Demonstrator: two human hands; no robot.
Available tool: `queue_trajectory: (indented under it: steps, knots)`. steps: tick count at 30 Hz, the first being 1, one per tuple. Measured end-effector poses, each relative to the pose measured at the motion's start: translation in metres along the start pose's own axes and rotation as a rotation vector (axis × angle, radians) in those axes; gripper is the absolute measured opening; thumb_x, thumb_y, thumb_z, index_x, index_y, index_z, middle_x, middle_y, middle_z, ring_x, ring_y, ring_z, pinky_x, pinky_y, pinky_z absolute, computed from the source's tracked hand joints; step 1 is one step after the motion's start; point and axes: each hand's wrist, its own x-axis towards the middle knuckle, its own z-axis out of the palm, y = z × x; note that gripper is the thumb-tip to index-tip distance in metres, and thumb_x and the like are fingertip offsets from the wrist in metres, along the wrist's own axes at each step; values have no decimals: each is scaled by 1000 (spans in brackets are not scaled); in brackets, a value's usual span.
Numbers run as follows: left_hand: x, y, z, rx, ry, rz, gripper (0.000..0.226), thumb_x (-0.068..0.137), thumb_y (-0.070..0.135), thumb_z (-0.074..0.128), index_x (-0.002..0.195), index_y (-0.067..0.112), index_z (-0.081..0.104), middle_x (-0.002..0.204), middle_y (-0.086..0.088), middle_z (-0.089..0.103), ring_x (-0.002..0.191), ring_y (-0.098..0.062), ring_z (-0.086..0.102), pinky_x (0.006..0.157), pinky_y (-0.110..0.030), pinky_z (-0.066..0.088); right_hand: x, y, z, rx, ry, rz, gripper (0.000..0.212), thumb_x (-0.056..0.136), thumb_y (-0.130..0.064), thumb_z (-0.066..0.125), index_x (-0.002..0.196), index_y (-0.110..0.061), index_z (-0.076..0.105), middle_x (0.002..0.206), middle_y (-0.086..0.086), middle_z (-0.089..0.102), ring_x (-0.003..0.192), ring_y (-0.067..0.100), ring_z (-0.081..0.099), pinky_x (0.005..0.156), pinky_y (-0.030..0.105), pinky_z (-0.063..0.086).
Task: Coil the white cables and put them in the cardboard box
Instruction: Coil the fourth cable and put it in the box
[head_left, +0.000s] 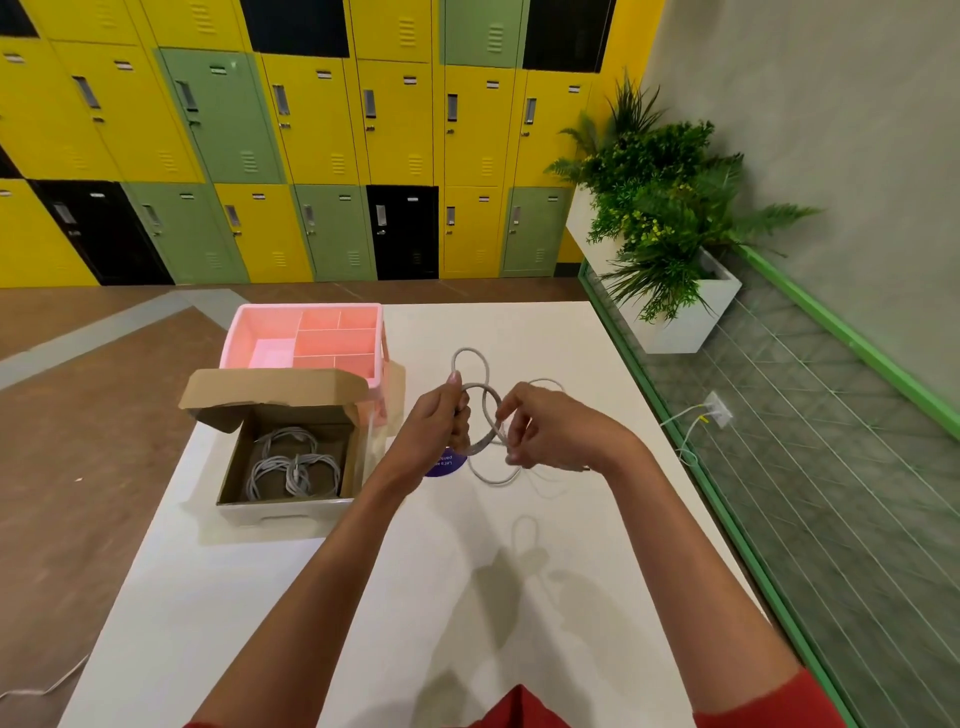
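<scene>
Holding looped white cable (484, 441) above table (311, 597), left hand (441, 415) grip curled round it, right hand (550, 426) pinching it

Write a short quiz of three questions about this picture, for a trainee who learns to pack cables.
1. True or false: the cardboard box already holds coiled cables.
2. What stands just beyond the box, farther from the person? A) a pink divided tray B) a metal toolbox C) a glass jar
3. Which hands hold the white cable above the table?
Key: 1 true. 2 A. 3 both: the left hand grips the loops, the right hand pinches a strand.
</scene>
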Motion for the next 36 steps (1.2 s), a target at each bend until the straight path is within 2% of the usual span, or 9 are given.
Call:
queue_trajectory:
  steps: [4,10,16,19,22,26,30,33,36]
  knots:
    - [4,-4,-6,9,60,16,36,104,33,30,77,12,42,60,2,34,48,-4,34,48,-16,37,-2,-2,2,-198,-58,-126,32,88,3,55,114,-13,62,85,-3,56,80,14,53,76,28,46]
    - [8,-16,-10,60,115,3,37,103,35,31,75,15,45,52,11,41,48,-6,39,50,-16,40,-8,-7,-10,-133,-2,-277,37,88,14,37,97,-12,61,97,-1,61,83,7,50,69,13,39]
    - [14,-22,-12,136,202,-14,42,103,36,30,91,5,56,75,-11,58,68,-15,57,67,-28,52,-21,-27,-15,-10,-57,-376,22,84,0,43,94,-12,58,94,-1,63,79,1,45,71,12,35]
    - [11,-22,-14,116,169,-17,36,103,34,32,82,11,51,59,6,50,54,-8,48,54,-20,45,-21,-26,-23,221,56,-449,11,87,-13,53,82,-21,58,100,5,68,78,13,52,70,22,44]
    - [5,-23,-11,124,118,-4,34,103,32,33,81,14,50,60,8,49,52,-4,46,55,-21,42,-12,-17,-30,372,265,-431,19,97,-20,54,79,-19,60,96,8,70,97,28,60,87,33,48]
    - [-3,-21,-4,263,82,66,22,104,26,33,94,20,52,97,-11,59,83,-18,55,72,-39,52,-3,-10,-33,453,446,-394,28,101,-15,44,76,-10,54,87,6,68,80,-3,60,74,8,41]
    - [-4,-15,-4,325,-39,119,25,104,31,33,98,25,56,103,-25,58,83,-32,55,75,-50,51,8,2,-32,589,590,-317,33,102,-17,41,72,-17,54,83,-4,66,68,-5,51,59,10,39]
    - [-7,-7,3,318,-109,133,31,105,27,32,95,14,58,79,-28,50,64,-18,44,56,-26,45,21,16,-32,770,693,-177,36,103,-21,39,70,-19,52,80,-7,62,68,5,46,59,19,35]
    - [-14,1,12,262,-164,135,32,105,22,33,93,5,57,56,2,41,51,-6,35,51,-16,38,31,29,-29,895,764,-56,38,104,-21,38,68,-17,50,77,-5,58,65,8,44,60,23,33]
